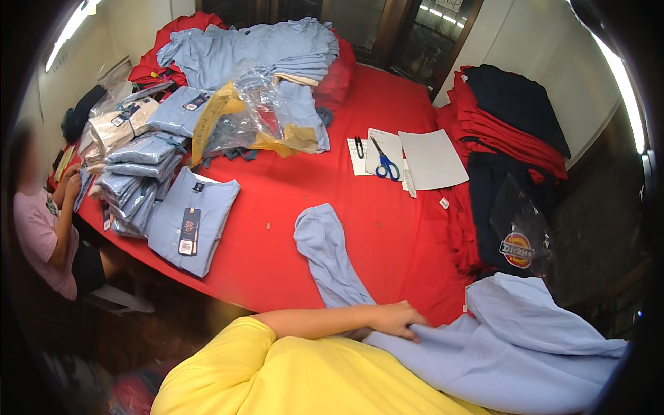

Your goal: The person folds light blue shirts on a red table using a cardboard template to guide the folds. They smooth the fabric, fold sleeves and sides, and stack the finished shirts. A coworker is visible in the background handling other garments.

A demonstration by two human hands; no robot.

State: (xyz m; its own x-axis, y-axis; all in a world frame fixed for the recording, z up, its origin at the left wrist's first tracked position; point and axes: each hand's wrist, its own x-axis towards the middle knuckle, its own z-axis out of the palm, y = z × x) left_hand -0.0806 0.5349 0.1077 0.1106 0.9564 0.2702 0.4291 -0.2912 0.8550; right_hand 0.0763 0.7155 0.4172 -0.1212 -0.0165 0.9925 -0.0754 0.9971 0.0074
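My left arm reaches across my front in a yellow sleeve, and my left hand (pixel 401 319) is closed on a fold of a light blue shirt (pixel 484 349). The shirt lies loosely over the near right table edge and runs on toward the lower right. One of its sleeves (pixel 325 252) stretches out onto the red-covered table (pixel 277 290) to the left of my hand. My right hand does not show; the shirt or the picture's rim hides it.
A folded blue shirt with a dark tag (pixel 197 221) lies left, beside bagged shirts (pixel 142 166). Blue scissors (pixel 386 162), black snips (pixel 359 147) and papers (pixel 432 159) lie farther back. Red and dark garments (pixel 512 111) are stacked right. Another person (pixel 48 228) sits at left.
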